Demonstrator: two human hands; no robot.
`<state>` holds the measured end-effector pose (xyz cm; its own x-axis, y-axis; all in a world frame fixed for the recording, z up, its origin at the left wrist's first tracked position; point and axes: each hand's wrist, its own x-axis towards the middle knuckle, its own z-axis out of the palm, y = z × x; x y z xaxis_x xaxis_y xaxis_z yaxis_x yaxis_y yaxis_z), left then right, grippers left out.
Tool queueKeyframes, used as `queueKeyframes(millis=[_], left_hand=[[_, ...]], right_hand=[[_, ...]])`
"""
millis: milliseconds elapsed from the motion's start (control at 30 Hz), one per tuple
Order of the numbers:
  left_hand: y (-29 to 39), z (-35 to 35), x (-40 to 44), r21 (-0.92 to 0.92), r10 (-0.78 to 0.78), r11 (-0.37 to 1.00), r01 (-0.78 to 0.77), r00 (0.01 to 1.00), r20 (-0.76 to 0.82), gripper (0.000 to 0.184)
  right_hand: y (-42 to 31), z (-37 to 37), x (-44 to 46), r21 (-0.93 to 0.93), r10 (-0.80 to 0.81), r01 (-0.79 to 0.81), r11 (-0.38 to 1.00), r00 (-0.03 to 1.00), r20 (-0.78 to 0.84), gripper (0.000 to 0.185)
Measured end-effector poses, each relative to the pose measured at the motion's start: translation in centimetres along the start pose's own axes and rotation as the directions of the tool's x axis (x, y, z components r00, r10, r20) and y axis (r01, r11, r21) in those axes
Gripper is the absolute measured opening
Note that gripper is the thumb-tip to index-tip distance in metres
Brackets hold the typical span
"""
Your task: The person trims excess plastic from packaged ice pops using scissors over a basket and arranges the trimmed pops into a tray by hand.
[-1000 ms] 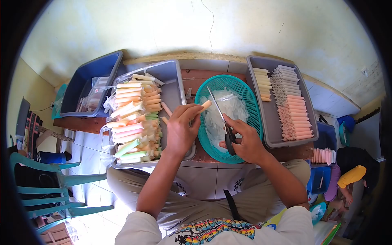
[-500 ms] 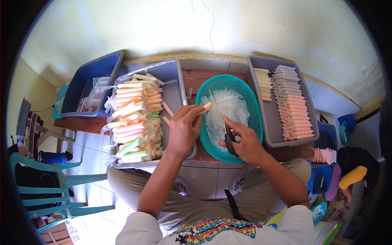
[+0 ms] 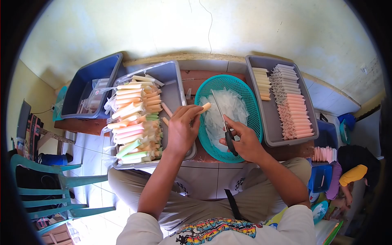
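My left hand (image 3: pixel 183 125) pinches an orange ice pop (image 3: pixel 205 107), a filled plastic tube, whose end points right over the basket's left rim. In my right hand (image 3: pixel 243 138) are black-handled scissors (image 3: pixel 229 141), their blades slanting up and left above the basket, a little apart from the ice pop. Below both hands sits a teal mesh basket (image 3: pixel 258 116) with clear plastic scraps (image 3: pixel 226 112) heaped in it. To the left, a grey tray (image 3: pixel 173 81) holds a thick pile of ice pops (image 3: pixel 132 110) in orange, pink, green and cream.
At the right, another grey tray (image 3: pixel 267 122) holds neat rows of cream, whitish and pink tubes (image 3: pixel 296 114). A dark blue bin (image 3: pixel 77 87) stands far left, near a green plastic chair (image 3: pixel 61 181). Another person (image 3: pixel 353 173) is at the right edge, beside a blue container (image 3: pixel 320 179).
Almost nothing differs. The view shifts very slightly, and both hands keep the ice pop and scissors in nearly the same place.
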<state>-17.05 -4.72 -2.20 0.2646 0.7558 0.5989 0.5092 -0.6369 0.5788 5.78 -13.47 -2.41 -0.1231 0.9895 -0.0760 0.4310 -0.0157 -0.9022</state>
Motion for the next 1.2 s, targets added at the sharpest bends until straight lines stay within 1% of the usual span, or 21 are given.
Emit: queueKeyframes(millis=[133,233,300,433,533,600,633,700,833,933,1000,1200], left_hand=[[0.0,0.0,0.0,-0.003,0.003,1.0,-0.003,1.0,-0.004,0.027],[-0.1,0.1,0.0,-0.014,0.005,1.0,-0.006,1.0,-0.011,0.027],[0.0,0.0,0.0,-0.013,0.006,1.0,-0.006,1.0,-0.017,0.027],[0.2,-0.1,0.1,-0.017,0.003,1.0,-0.003,0.999,-0.043,0.027],[0.3,-0.2,0.1,-0.024,0.012,1.0,-0.014,0.998,-0.055,0.027],[0.2,-0.1,0.1,-0.032,0.017,0.999,-0.019,0.998,-0.053,0.027],[0.2,-0.1,0.1,-0.04,0.021,0.999,-0.023,0.999,-0.05,0.027],[0.3,0.1,0.0,-0.064,0.008,0.998,-0.011,0.999,-0.05,0.029],[0.2,0.1,0.0,-0.089,0.003,0.996,-0.007,0.999,-0.049,0.03],[0.3,0.2,0.0,-0.082,0.006,0.997,-0.01,0.999,-0.049,0.029],[0.4,0.1,0.0,-0.083,0.005,0.996,-0.009,0.999,-0.048,0.028],[0.4,0.1,0.0,-0.076,0.008,0.997,-0.011,0.999,-0.042,0.028]], right_hand=[[0.6,0.0,0.4,-0.055,-0.012,0.01,0.998,0.999,-0.04,0.083],[0.3,0.0,0.7,-0.108,0.011,-0.019,0.994,0.997,-0.072,0.084],[-0.1,-0.2,0.9,-0.372,-0.048,0.012,0.928,0.995,-0.088,0.086],[0.1,0.4,1.4,-0.341,-0.008,-0.043,0.939,0.989,-0.147,0.087],[1.1,0.7,1.7,-0.401,-0.049,-0.02,0.916,0.986,-0.159,0.085],[1.9,1.0,1.8,-0.496,-0.067,-0.014,0.868,0.987,-0.146,0.084],[2.0,1.1,1.8,-0.497,-0.067,-0.015,0.868,0.987,-0.148,0.084],[1.8,1.2,1.8,-0.547,-0.003,-0.058,0.835,0.994,-0.109,0.082],[2.2,1.6,2.0,-0.566,-0.018,-0.05,0.823,0.993,-0.113,0.082],[2.5,1.7,2.2,-0.607,0.0,-0.077,0.791,0.992,-0.126,0.082],[2.5,1.8,2.4,-0.648,0.051,-0.11,0.754,0.993,-0.109,0.084],[2.3,2.5,2.7,-0.704,0.085,-0.132,0.698,0.991,-0.102,0.084]])
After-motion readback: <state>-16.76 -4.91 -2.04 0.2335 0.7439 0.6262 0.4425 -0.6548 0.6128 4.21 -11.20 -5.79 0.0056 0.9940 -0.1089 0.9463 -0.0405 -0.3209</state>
